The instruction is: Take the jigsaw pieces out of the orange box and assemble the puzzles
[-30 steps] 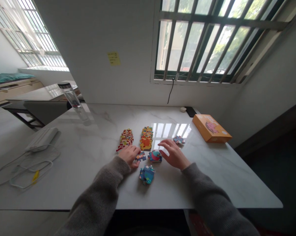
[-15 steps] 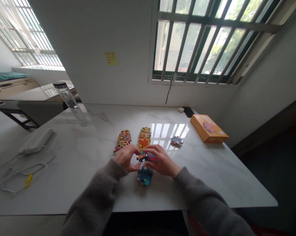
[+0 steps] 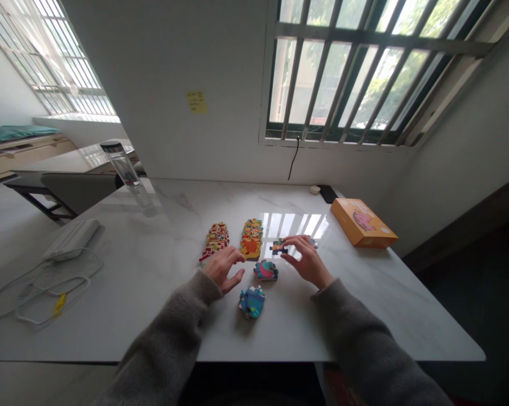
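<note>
My right hand (image 3: 308,261) pinches a dark multicoloured jigsaw puzzle piece (image 3: 278,247) between thumb and fingers, above the table. My left hand (image 3: 225,268) rests with thumb and fingers apart and nothing between them. Between the hands lies a small stack of pink and teal puzzle pieces (image 3: 266,271). Nearer to me is a blue stack of puzzle pieces (image 3: 251,303). Two overlapping rows stand beyond: a red and yellow row (image 3: 217,238), partly behind my left hand, and an orange and yellow row (image 3: 251,238). Another pile of pieces (image 3: 312,242) is mostly hidden by my right hand.
An orange box (image 3: 362,222) lies at the right, with a black phone-like object (image 3: 327,194) and a small white item (image 3: 314,190) behind it. At the left are a glass bottle (image 3: 123,166), a white device (image 3: 71,239) and a looped cable (image 3: 53,322).
My right hand has moved right and away from me with the puzzle piece, apart from my left hand. My left hand no longer touches the piece. The pink and teal stack is now uncovered.
</note>
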Motion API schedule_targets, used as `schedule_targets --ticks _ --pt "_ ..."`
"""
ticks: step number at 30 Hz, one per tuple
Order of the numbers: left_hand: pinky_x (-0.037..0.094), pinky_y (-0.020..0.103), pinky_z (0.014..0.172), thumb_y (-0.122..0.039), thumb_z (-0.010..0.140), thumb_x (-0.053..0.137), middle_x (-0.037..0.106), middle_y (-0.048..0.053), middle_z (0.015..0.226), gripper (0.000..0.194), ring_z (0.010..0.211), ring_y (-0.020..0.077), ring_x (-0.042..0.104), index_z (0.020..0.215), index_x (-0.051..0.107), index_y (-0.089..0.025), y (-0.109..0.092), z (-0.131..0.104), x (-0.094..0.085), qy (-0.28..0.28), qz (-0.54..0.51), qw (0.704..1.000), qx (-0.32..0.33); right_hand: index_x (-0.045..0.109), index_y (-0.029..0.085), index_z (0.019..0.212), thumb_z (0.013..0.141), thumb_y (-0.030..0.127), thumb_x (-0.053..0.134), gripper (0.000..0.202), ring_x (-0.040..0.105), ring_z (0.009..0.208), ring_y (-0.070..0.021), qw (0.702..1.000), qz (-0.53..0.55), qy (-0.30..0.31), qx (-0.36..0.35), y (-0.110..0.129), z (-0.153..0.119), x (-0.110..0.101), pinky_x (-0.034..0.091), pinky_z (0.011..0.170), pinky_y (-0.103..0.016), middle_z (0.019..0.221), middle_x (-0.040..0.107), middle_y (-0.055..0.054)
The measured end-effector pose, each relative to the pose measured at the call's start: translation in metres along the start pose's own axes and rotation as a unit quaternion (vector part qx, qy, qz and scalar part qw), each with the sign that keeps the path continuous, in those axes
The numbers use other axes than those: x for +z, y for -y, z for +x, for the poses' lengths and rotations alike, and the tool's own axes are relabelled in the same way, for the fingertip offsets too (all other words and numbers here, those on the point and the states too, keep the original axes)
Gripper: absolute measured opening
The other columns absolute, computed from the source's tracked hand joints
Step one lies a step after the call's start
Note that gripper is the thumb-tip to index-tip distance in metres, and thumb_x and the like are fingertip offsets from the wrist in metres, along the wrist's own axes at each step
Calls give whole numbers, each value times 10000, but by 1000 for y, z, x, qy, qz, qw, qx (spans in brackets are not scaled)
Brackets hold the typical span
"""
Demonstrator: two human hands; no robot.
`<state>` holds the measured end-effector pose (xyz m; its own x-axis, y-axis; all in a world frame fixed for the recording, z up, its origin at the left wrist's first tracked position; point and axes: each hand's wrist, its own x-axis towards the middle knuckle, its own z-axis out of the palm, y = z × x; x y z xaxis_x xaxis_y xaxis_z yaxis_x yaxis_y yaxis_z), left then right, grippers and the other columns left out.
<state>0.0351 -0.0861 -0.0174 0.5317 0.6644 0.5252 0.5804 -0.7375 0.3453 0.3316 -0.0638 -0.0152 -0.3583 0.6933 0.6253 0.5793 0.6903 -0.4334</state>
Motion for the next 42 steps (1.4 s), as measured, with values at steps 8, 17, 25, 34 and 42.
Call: schedule_targets --ticks 8,17,25,34,42 --pt "474 320 758 -225 862 503 594 29 858 99 749 168 576 928 573 -206 10 -3 13 36 18 999 -3 644 239 951 890 389 646 162 589 1010 -287 990 -96 -37 101 -72 -19 -42 484 916 -467 1007 706 -80" --pt "474 304 739 -215 860 500 605 18 825 99 723 153 580 913 584 -208 12 -4 14 53 24 998 -8 659 227 977 881 371 606 181 608 1014 -279 987 -89 18 131 -98 -28 -37 487 927 -470 1026 720 -82" --pt "490 316 767 -273 880 519 605 27 816 118 751 161 574 926 591 -192 -2 -4 9 72 -71 995 -24 664 211 1006 914 344 551 197 564 1133 -306 986 -122 -37 111 -73 -24 -36 462 996 -519 1203 636 -131" --pt "446 423 1043 -341 739 749 585 107 1243 514 1146 257 548 1191 543 -207 -22 -20 -1 143 -179 973 11 599 258 1142 959 244 496 210 580 1039 -275 998 -37 -38 30 -9 -17 -11 512 925 -493 1078 620 -98" --pt "488 369 944 -128 703 685 626 71 1166 478 1046 232 597 1152 550 -221 -23 -29 -1 212 -163 963 22 593 245 1116 957 216 497 188 584 1021 -268 999 -29 -33 8 2 -18 -6 481 938 -484 1035 637 -87"
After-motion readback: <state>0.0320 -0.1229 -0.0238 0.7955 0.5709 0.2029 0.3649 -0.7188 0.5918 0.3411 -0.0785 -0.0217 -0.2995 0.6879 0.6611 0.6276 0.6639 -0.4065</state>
